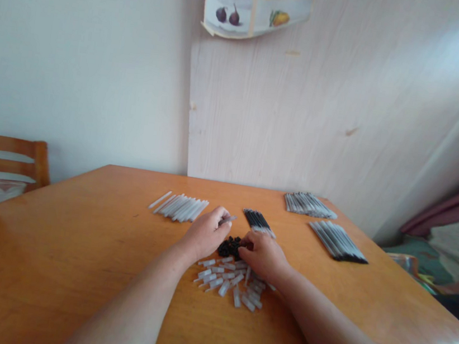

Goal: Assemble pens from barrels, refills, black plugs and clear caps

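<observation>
My left hand (209,230) is closed around a slim greyish piece (229,219), whose end sticks out past the thumb; most of it is hidden by the fingers. At the right edge of a heap of small black parts (228,247), my right hand (263,252) has its fingertips drawn together, and whatever they pinch is out of sight. Small clear plastic pieces with narrow tips (215,277) lie scattered just nearer to me than the black heap, some under my right hand. Behind that hand is a row of black sticks with pale ends (257,221).
A row of whitish translucent tubes (182,207) lies left of the hands. Two bundles of grey pen-like sticks, a far one (310,204) and a nearer black-ended one (337,241), rest at the right of the wooden table (52,261). A chair (7,157) stands at left.
</observation>
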`<state>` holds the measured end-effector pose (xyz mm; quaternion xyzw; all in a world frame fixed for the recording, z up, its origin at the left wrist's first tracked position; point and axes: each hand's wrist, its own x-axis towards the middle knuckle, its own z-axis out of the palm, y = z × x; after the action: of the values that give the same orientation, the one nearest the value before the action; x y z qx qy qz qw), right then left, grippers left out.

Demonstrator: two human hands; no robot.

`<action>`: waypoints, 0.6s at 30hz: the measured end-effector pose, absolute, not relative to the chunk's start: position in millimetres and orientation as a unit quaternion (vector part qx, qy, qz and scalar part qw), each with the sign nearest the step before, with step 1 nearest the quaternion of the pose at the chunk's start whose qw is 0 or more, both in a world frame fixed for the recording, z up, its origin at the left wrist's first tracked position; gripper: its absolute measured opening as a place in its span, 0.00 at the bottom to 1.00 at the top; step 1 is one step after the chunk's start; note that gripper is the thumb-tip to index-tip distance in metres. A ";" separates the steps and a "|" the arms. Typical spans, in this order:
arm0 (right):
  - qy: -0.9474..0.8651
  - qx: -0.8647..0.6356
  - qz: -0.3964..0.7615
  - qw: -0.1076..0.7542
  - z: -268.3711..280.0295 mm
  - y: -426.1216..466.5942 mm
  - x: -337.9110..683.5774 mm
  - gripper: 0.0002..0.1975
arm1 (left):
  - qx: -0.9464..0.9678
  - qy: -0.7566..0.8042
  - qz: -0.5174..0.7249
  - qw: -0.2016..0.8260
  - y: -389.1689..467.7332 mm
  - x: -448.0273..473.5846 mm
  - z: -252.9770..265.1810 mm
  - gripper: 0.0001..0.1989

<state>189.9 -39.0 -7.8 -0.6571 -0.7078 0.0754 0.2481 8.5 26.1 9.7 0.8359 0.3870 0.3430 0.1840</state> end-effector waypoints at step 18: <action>-0.518 -0.501 0.384 0.577 9.7 -46.6 195.5 0.09 | 0.856 0.352 0.313 0.213 13.3 14.7 12.9 0.09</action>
<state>195.5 -46.6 9.7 -0.5005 -0.5182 0.3841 0.5774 14.7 13.3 12.9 0.8562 0.3516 0.3132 0.2126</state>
